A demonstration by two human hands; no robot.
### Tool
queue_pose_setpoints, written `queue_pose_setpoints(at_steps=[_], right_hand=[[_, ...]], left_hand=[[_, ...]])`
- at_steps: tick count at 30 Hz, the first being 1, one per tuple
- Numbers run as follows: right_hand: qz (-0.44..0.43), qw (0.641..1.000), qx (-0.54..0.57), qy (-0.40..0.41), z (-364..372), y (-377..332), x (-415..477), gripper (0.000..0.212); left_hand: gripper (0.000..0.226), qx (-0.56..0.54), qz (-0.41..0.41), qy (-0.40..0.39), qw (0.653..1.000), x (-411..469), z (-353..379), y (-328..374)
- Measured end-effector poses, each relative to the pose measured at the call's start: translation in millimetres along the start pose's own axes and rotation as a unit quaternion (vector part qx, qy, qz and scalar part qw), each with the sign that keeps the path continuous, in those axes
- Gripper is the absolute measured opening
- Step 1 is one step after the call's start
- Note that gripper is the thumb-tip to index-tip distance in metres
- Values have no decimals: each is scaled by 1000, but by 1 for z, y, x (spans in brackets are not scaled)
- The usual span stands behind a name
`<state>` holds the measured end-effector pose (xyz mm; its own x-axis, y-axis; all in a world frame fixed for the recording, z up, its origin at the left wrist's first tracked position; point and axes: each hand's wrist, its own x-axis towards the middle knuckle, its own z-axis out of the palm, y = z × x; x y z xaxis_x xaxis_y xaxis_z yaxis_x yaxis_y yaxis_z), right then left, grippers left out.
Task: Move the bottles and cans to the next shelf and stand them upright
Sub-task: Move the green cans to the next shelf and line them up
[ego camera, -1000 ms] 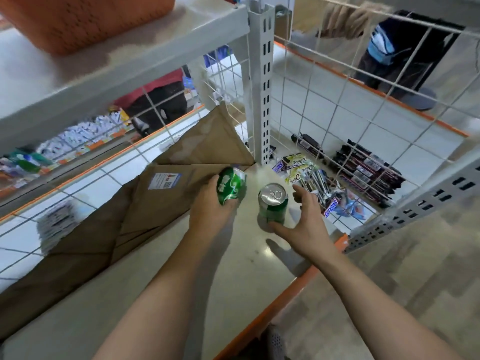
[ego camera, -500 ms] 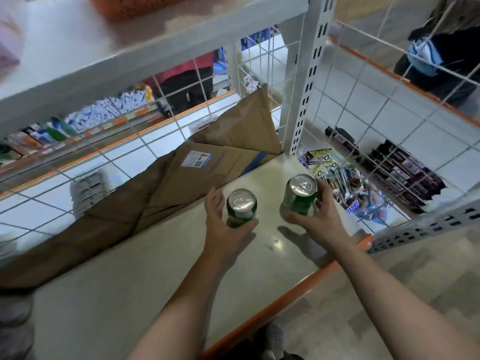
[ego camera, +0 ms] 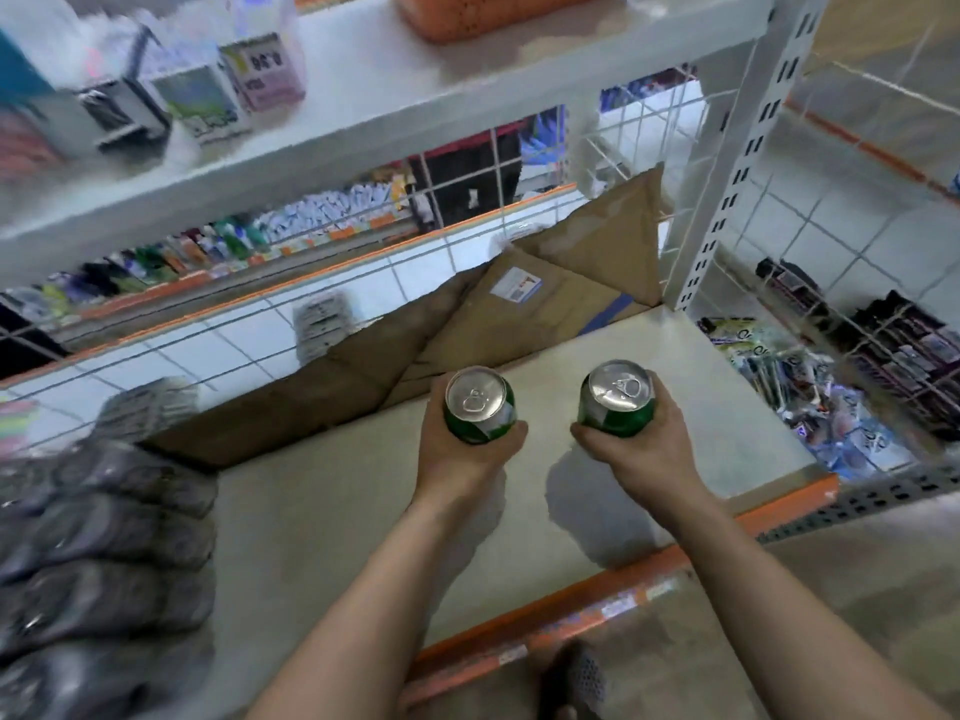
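Observation:
Two green cans with silver tops are held upright above the pale shelf board [ego camera: 363, 537]. My left hand [ego camera: 460, 459] is wrapped around the left can [ego camera: 478, 402]. My right hand [ego camera: 641, 449] grips the right can [ego camera: 618, 397] from below and behind. Both cans are lifted off the board, side by side, a hand's width apart. The shelf above [ego camera: 363, 111] carries small boxes and an orange basket [ego camera: 483, 13].
Flattened brown cardboard [ego camera: 519, 314] lies against the wire-mesh back. A stack of dark wrapped packs [ego camera: 98, 553] fills the left of the board. A white upright post [ego camera: 727, 163] stands at the right rear corner. The orange front edge [ego camera: 623, 584] borders the board. Snack packs [ego camera: 831, 387] lie beyond the mesh.
My left hand turned its can from tilted to upright. My right hand closed on the standing can and lifted it. The view swung left and up, revealing the dark packs.

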<state>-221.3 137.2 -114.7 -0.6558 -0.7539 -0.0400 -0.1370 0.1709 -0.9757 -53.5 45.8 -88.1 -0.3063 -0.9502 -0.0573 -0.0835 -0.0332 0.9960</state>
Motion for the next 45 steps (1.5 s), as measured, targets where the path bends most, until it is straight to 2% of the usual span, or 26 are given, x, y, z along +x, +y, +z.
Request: queue_pose_setpoints(at_steps=[5, 8, 11, 15, 18, 22, 28, 32, 35, 39, 43, 45], right_hand=[[-35, 997, 25, -66, 83, -51, -62, 49], [-53, 994, 34, -85, 137, -87, -118, 41], [-75, 993, 29, -87, 192, -123, -199, 38], [-56, 991, 44, -111, 276, -149, -314, 38], [-50, 983, 18, -174, 332, -165, -382, 31], [-58, 977, 18, -205, 383, -169, -436, 32], [-73, 971, 6, -228, 432, -146, -451, 50], [-33, 974, -38, -220, 473, -120, -439, 60], [-12, 974, -56, -220, 505, -101, -420, 67], [7, 970, -80, -230, 538, -88, -390, 60], [-13, 962, -109, -248, 560, -69, -364, 34], [1, 955, -161, -250, 562, -65, -360, 44]], left_hand=[[57, 55, 81, 38, 994, -48, -112, 25], [54, 19, 114, 45, 992, -90, -190, 38], [51, 2, 156, 43, 987, -143, -279, 43], [50, 63, 189, 71, 977, -220, -405, 42], [50, 33, 167, 99, 980, -267, -489, 28], [50, -26, 96, 124, 987, -291, -562, -12], [54, -61, 68, 172, 981, -293, -601, -41], [62, -77, 14, 177, 981, -273, -617, -68], [64, -43, -19, 189, 981, -244, -627, -88], [71, 22, -50, 172, 984, -198, -634, -110], [77, 62, -86, 138, 985, -176, -633, -127], [86, 62, -103, 131, 984, -175, -633, -134]])
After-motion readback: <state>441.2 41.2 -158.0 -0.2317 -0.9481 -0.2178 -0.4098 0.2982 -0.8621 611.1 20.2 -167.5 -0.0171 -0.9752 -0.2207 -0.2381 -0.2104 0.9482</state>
